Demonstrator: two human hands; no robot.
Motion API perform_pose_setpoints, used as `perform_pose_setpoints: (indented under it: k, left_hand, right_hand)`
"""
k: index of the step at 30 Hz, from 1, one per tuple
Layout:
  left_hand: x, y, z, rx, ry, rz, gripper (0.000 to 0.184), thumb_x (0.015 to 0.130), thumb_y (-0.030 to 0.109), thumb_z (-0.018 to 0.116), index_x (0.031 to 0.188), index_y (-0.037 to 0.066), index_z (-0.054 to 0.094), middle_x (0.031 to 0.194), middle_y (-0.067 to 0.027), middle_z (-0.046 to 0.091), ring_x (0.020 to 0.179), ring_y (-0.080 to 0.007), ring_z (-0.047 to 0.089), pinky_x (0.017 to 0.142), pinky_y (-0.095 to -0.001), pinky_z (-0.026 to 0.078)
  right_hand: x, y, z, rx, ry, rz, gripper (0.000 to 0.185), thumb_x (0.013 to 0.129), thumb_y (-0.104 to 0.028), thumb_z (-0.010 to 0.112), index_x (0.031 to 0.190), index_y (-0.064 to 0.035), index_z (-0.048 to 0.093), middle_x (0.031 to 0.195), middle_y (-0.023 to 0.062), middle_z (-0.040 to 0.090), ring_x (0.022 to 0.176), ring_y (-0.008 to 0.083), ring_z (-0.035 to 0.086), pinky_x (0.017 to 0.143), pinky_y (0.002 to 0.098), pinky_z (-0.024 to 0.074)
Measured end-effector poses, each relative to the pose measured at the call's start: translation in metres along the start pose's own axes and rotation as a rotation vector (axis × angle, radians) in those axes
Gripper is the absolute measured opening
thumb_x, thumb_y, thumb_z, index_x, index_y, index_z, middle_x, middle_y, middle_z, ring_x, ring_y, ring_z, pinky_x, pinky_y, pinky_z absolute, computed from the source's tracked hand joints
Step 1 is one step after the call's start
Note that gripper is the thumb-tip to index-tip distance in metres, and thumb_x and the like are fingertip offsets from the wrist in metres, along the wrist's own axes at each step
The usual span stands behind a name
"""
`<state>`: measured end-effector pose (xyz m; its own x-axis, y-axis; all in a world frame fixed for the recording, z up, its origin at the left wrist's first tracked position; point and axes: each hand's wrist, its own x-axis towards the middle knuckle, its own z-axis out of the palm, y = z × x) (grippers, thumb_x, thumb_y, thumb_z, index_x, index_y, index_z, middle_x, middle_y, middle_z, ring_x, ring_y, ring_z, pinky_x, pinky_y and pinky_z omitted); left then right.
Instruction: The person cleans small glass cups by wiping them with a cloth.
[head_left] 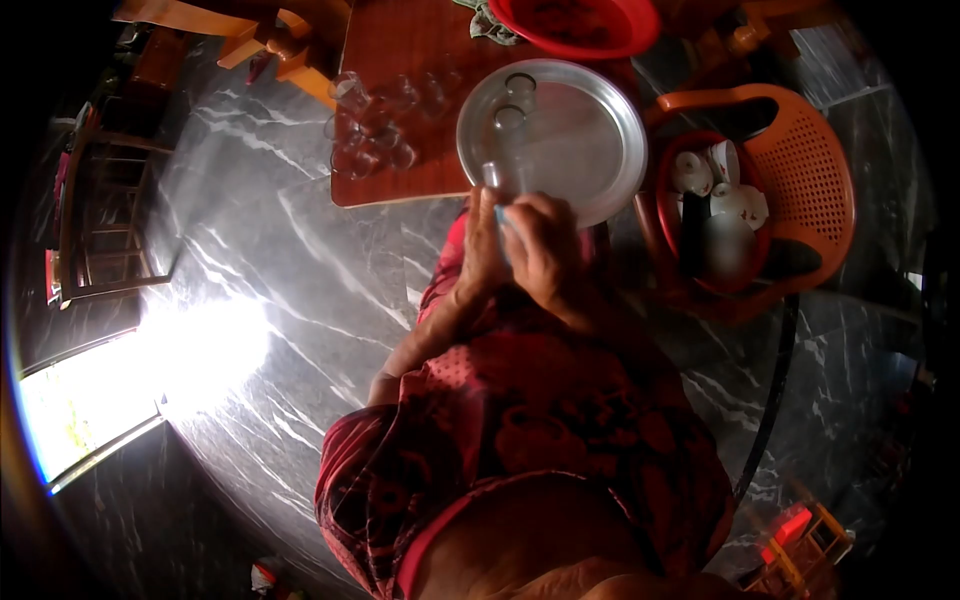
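My left hand [483,250] is over the near edge of a round metal tray [640,150], its fingers straight and pressed together. A small clear glass [491,174] shows at those fingertips; the grip on it is partly hidden. Against the left hand, my right hand [540,245] is closed, with a bit of something light blue [502,214] showing between the two, too small to name. On the tray two clear glasses [510,117] stand near its left side. Several more clear glasses [402,154] are grouped on the red-brown table [430,180] left of the tray.
A red basin [625,38] sits at the table's far side, beside a greenish cloth [490,22]. To the right, an orange plastic chair [815,190] holds a red tub [668,240] of white crockery [738,205]. Wooden furniture [285,50] stands at the far left.
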<state>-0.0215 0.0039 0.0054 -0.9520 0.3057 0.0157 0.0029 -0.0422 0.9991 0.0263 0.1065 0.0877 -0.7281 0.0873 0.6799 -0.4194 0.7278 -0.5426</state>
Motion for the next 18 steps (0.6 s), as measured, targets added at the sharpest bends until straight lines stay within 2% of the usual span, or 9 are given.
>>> perform_pose_setpoints:
  k: [3, 5, 7, 9, 10, 12, 14, 15, 18]
  left_hand:
    - [0.0, 0.019, 0.002, 0.082, -0.059, -0.044, 0.034, 0.104, 0.029, 0.027, 0.115, 0.003, 0.047, 0.092, -0.0104, 0.056, 0.081, -0.0228, 0.055, 0.073, -0.0341, 0.047]
    - [0.002, 0.021, 0.003, -0.477, -0.081, -0.285, 0.036, 0.103, 0.033, 0.031, 0.115, 0.004, 0.047, 0.094, -0.0065, 0.056, 0.081, -0.0174, 0.053, 0.071, -0.0317, 0.046]
    - [0.002, 0.015, 0.003, -0.432, -0.079, -0.257, 0.041, 0.102, 0.039, 0.031, 0.112, 0.005, 0.051, 0.092, -0.0035, 0.055, 0.079, -0.0129, 0.051, 0.068, -0.0282, 0.044]
    - [-0.002, 0.015, -0.003, -0.142, -0.185, -0.242, 0.04, 0.103, 0.037, 0.034, 0.118, 0.004, 0.052, 0.1, -0.0075, 0.06, 0.089, -0.0135, 0.057, 0.078, -0.0296, 0.049]
    - [-0.001, 0.002, -0.006, -0.52, -0.176, -0.378, 0.038, 0.104, 0.034, 0.032, 0.117, 0.004, 0.052, 0.101, -0.0077, 0.06, 0.088, -0.0134, 0.058, 0.077, -0.0294, 0.049]
    - [-0.004, 0.004, -0.011, -0.391, -0.296, -0.327, 0.039, 0.103, 0.036, 0.034, 0.118, 0.004, 0.051, 0.101, -0.008, 0.06, 0.087, -0.0143, 0.058, 0.076, -0.0295, 0.049]
    - [-0.008, 0.016, -0.008, -0.262, -0.414, -0.273, 0.041, 0.102, 0.038, 0.035, 0.118, 0.004, 0.051, 0.101, -0.0084, 0.06, 0.086, -0.0153, 0.058, 0.076, -0.0295, 0.049]
    - [-0.011, 0.02, 0.001, -0.439, -0.329, -0.331, 0.043, 0.099, 0.042, 0.041, 0.117, 0.004, 0.051, 0.095, -0.0082, 0.059, 0.078, -0.0173, 0.057, 0.068, -0.0305, 0.049]
    - [-0.012, 0.022, 0.008, -0.657, -0.226, -0.369, 0.044, 0.096, 0.043, 0.048, 0.116, 0.004, 0.051, 0.09, -0.0083, 0.058, 0.07, -0.0196, 0.057, 0.06, -0.0319, 0.049]
  right_hand:
    - [0.01, 0.009, 0.0, 0.069, 0.033, 0.027, 0.024, 0.079, 0.001, 0.064, 0.101, -0.0018, 0.054, 0.098, 0.0161, 0.056, 0.087, 0.0345, 0.054, 0.073, 0.0421, 0.0461]
    - [0.013, 0.017, 0.0, 0.088, 0.028, 0.035, 0.023, 0.076, 0.001, 0.065, 0.096, -0.0023, 0.055, 0.097, 0.0166, 0.056, 0.088, 0.0352, 0.054, 0.075, 0.042, 0.0458]
    - [0.017, 0.026, 0.0, 0.07, 0.066, 0.034, 0.023, 0.073, 0.001, 0.066, 0.093, -0.0027, 0.054, 0.095, 0.0166, 0.055, 0.087, 0.0353, 0.053, 0.076, 0.0419, 0.0453]
    - [0.021, 0.033, 0.0, 0.105, 0.096, 0.102, 0.022, 0.073, 0.002, 0.065, 0.091, -0.0027, 0.053, 0.093, 0.0162, 0.055, 0.086, 0.0338, 0.054, 0.076, 0.0408, 0.0451]
    - [0.021, 0.039, 0.002, 0.115, 0.124, 0.119, 0.022, 0.073, 0.002, 0.065, 0.091, -0.0028, 0.053, 0.092, 0.0158, 0.055, 0.085, 0.0326, 0.054, 0.075, 0.0396, 0.0454]
    - [0.02, 0.048, 0.004, 0.121, 0.152, 0.136, 0.022, 0.073, 0.002, 0.064, 0.092, -0.003, 0.053, 0.092, 0.0153, 0.055, 0.084, 0.0314, 0.054, 0.074, 0.0384, 0.0457]
    - [0.019, 0.054, 0.005, 0.178, 0.188, 0.273, 0.019, 0.076, 0.001, 0.065, 0.091, -0.0024, 0.055, 0.091, 0.0134, 0.056, 0.081, 0.0256, 0.056, 0.072, 0.035, 0.0468]
    - [0.017, 0.06, 0.006, 0.178, 0.188, 0.272, 0.019, 0.076, 0.001, 0.065, 0.091, -0.0024, 0.055, 0.091, 0.0134, 0.056, 0.081, 0.0256, 0.056, 0.072, 0.035, 0.0468]
    - [0.016, 0.068, 0.007, 0.541, 0.225, 0.745, 0.008, 0.085, -0.006, 0.065, 0.086, -0.002, 0.058, 0.084, 0.0032, 0.058, 0.08, 0.0095, 0.054, 0.073, 0.0284, 0.0468]
